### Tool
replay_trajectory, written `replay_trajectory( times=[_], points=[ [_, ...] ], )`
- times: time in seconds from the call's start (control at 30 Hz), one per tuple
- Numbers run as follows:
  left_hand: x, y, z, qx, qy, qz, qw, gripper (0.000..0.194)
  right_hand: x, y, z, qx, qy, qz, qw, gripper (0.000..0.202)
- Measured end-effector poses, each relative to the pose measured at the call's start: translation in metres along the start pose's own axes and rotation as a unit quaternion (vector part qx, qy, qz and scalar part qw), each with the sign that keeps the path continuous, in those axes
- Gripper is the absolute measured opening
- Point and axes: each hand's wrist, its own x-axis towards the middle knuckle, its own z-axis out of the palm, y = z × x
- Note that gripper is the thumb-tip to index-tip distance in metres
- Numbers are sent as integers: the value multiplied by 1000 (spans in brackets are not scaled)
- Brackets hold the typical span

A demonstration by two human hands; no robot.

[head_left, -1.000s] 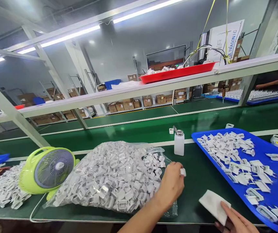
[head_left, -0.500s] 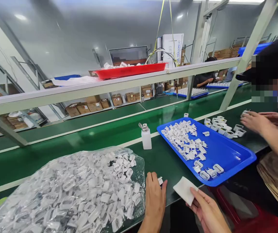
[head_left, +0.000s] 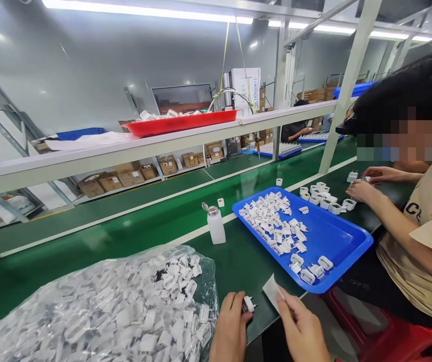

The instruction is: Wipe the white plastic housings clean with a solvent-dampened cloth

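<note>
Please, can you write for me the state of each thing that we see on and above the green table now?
Plastic bag: open on its right side, full of white parts
White bottle: upright, metal lid flipped up
Blue tray: partly filled
Red tray: on the shelf, holding white pieces
Cloth: bent, in the right hand
Plug part: in the left hand

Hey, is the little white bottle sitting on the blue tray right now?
No, the white bottle stands on the green table, beside the blue tray.
</note>
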Motion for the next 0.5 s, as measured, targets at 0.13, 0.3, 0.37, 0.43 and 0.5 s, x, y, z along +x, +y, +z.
replay_trajectory(
  times=[0.13,0.3,0.37,0.43,0.5],
  points=[
    [2,-21,11,-2,54,51,997,36,3,7,23,-74,-81,-170,979,44],
    [7,-37,20,23,74,80,994,33,7,27,47,-146,-115,-281,942,43],
    [7,-37,23,19,89,80,993,32,8,37,51,-171,-101,-294,935,47],
    [6,-37,26,23,101,86,991,32,6,47,51,-189,-95,-311,927,49],
    [6,-38,28,35,103,81,991,35,3,58,49,-199,-96,-335,916,49]
  ],
)
